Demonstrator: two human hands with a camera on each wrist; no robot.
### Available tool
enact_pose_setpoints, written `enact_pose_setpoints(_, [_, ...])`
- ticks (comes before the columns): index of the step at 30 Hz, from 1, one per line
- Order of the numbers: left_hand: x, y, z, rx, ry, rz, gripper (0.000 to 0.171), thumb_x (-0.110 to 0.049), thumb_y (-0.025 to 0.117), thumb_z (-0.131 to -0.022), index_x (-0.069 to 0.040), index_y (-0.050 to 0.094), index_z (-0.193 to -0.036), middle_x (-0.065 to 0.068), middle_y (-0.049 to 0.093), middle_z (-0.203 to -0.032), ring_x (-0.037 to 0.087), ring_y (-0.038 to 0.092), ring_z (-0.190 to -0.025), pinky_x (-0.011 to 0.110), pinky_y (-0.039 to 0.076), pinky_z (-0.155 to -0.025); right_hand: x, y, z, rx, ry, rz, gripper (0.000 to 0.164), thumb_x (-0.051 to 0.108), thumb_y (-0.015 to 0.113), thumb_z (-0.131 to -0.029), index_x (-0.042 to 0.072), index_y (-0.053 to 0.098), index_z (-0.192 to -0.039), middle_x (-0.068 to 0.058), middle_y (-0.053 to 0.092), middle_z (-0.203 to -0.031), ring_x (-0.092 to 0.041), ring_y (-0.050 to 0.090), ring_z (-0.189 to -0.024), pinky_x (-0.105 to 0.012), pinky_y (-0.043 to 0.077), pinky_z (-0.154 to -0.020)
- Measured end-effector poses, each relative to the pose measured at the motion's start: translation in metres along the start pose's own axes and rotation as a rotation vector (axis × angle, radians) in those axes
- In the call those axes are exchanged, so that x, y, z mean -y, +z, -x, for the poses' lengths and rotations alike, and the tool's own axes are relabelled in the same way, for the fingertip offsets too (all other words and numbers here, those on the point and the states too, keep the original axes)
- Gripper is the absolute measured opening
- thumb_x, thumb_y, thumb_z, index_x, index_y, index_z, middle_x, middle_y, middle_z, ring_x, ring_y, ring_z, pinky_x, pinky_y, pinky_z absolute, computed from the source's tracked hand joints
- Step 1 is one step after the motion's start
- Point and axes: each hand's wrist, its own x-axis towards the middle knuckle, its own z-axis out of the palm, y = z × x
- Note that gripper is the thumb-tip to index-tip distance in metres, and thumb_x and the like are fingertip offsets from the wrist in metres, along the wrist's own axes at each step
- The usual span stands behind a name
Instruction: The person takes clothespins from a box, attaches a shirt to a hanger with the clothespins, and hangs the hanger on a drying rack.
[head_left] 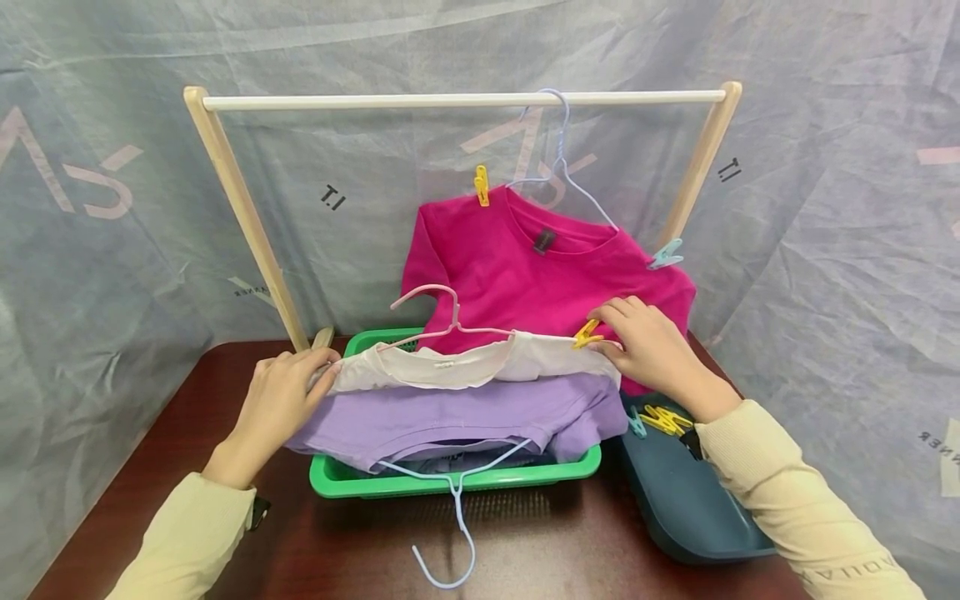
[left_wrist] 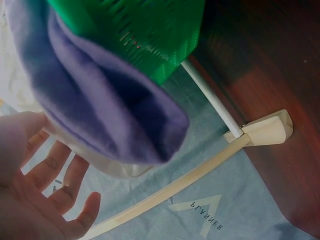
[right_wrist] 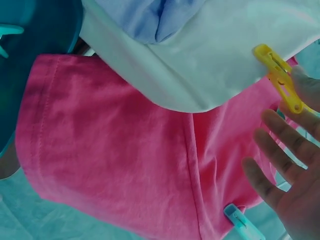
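Note:
A white shirt (head_left: pixel 480 367) on a pink hanger (head_left: pixel 454 321) lies over a purple shirt (head_left: pixel 450 412), which is on a blue hanger (head_left: pixel 456 492) with its hook toward me. My left hand (head_left: pixel 281 400) pinches the white shirt's left shoulder end between thumb and forefinger; its other fingers spread loosely in the left wrist view. My right hand (head_left: pixel 652 354) pinches a yellow clothespin (head_left: pixel 587 334) at the white shirt's right shoulder. In the right wrist view that clothespin (right_wrist: pixel 280 77) sits on the shirt's edge, its handles between thumb and forefinger.
Beneath the shirts stands a green basket (head_left: pixel 457 483). A magenta shirt (head_left: pixel 525 275) hangs from the rack's white rail (head_left: pixel 375 101), with a yellow clothespin (head_left: pixel 482 185) and a light blue one (head_left: pixel 665 254) on its shoulders. At right, a dark blue bin (head_left: pixel 690 500) holds several clothespins (head_left: pixel 663 419).

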Motion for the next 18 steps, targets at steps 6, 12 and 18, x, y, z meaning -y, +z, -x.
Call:
enact_pose_setpoints(6, [0.001, 0.001, 0.0, -0.012, 0.002, 0.005, 0.005, -0.02, 0.063, -0.084, -0.016, 0.063, -0.087, 0.003, 0.067, -0.076, 0.027, 0.056, -0.064, 0.043, 0.037, -0.061, -0.005, -0.005, 0.008, -0.014, 0.032, -0.001, 0.04, 0.021, 0.078, -0.069, 0.005, 0.06, -0.101, -0.011, 0.061, -0.095, -0.026, 0.055, -0.089, -0.039, 0.047, -0.066])
enact_pose_setpoints(12, [0.002, 0.002, 0.001, -0.007, -0.007, 0.012, 0.005, -0.02, 0.063, -0.084, -0.017, 0.063, -0.087, 0.003, 0.067, -0.077, 0.027, 0.057, -0.065, 0.044, 0.037, -0.062, -0.011, -0.01, 0.021, -0.016, 0.057, 0.028, 0.037, 0.017, 0.079, -0.067, 0.006, 0.061, -0.097, -0.009, 0.061, -0.093, -0.025, 0.055, -0.085, -0.041, 0.048, -0.067])
enact_pose_setpoints(18, [0.004, 0.004, 0.001, -0.025, -0.001, 0.014, 0.005, -0.021, 0.064, -0.083, -0.017, 0.064, -0.086, 0.003, 0.068, -0.076, 0.027, 0.057, -0.065, 0.043, 0.037, -0.061, -0.019, -0.011, 0.039, -0.01, 0.067, 0.046, 0.029, 0.013, 0.078, -0.067, 0.007, 0.063, -0.091, -0.008, 0.062, -0.086, -0.024, 0.055, -0.076, -0.039, 0.048, -0.061])
